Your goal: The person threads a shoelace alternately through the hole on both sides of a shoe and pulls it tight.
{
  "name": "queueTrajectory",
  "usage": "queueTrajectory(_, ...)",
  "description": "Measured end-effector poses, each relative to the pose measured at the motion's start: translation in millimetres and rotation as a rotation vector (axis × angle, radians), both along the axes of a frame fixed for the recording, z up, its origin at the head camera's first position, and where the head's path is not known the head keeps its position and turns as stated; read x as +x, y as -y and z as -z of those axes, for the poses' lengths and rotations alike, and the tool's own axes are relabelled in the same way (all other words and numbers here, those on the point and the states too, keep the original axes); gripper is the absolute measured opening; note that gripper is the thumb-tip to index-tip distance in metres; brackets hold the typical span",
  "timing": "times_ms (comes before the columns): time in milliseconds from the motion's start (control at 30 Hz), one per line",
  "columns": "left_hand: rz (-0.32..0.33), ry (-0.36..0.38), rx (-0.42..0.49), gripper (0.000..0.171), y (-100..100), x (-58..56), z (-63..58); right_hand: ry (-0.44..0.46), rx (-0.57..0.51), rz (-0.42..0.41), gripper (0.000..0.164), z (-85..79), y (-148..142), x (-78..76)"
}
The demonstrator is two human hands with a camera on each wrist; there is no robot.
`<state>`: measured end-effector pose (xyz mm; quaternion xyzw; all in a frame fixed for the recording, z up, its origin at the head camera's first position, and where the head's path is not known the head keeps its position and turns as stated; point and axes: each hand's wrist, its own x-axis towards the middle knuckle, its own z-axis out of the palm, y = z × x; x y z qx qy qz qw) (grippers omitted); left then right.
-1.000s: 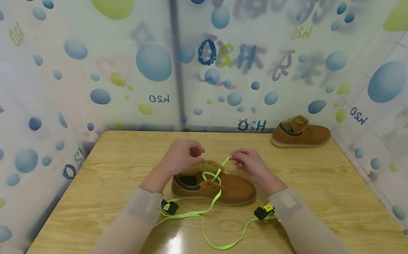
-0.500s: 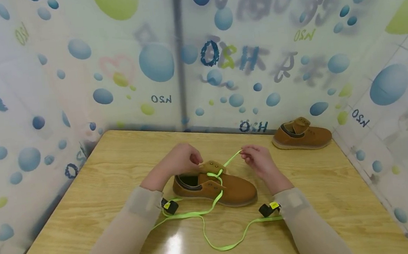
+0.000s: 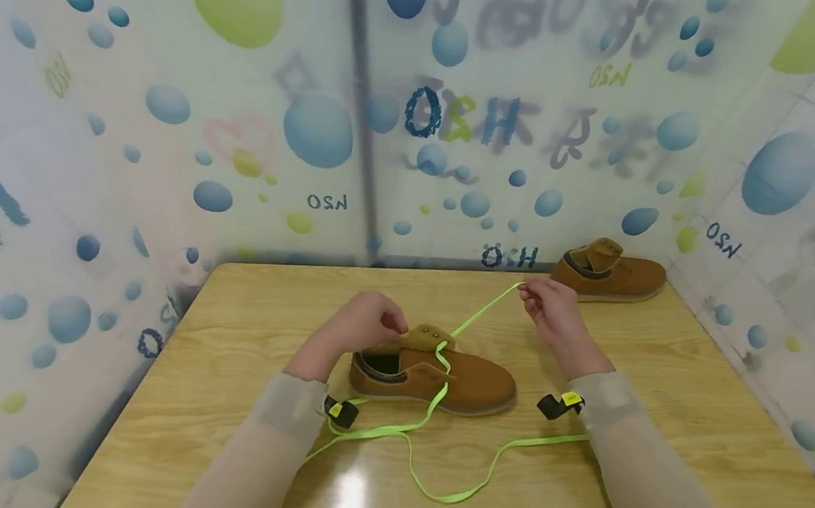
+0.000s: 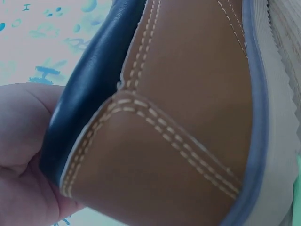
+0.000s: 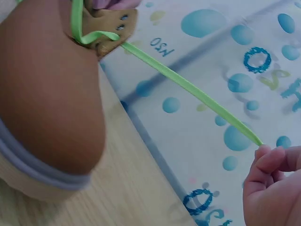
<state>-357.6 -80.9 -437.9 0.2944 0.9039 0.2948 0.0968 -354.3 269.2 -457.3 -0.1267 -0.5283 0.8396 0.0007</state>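
Note:
A brown leather shoe (image 3: 478, 376) with a dark lining lies on its sole mid-table, toe to the right. My left hand (image 3: 363, 324) pinches the shoe's raised far eyelet flap (image 3: 428, 336); its fingertips are partly hidden. In the left wrist view the shoe's stitched heel (image 4: 155, 155) covers much of this hand. To the right, my right hand (image 3: 556, 311) pinches the end of a bright green shoelace (image 5: 188, 89). The lace runs taut from an eyelet in the far flap up to these fingertips. It also crosses the shoe's opening to the near eyelet side.
A second brown shoe (image 3: 617, 274), with no lace seen in it, stands at the back right corner of the wooden table (image 3: 665, 392). The loose green lace (image 3: 454, 498) curves across the table in front of the shoe. Printed curtain-like walls (image 3: 251, 138) enclose the table.
My right hand has moved right and slightly away, pulling the lace through the far eyelet. The lace loop over the shoe has shrunk to a short strand. My left hand stays at the flap.

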Motion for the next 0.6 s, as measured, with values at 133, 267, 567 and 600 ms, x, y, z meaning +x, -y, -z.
queueTrajectory(133,0.007,-0.009,-0.003,0.010,0,-0.9,3.9,0.035,-0.020,0.042,0.031,-2.6,-12,0.4)
queueTrajectory(267,0.006,-0.003,-0.005,0.011,1,1.2,3.1,0.048,-0.034,0.100,0.028,-1.1,-21,0.1)
queueTrajectory(567,0.021,0.008,0.010,0.010,1,-1.6,2.7,0.063,-0.117,0.188,0.021,-4.3,-39,-2.7)
queueTrajectory(600,0.023,0.009,0.013,0.010,1,-2.4,2.6,0.062,-0.123,0.197,0.021,-5.2,-40,-2.6)
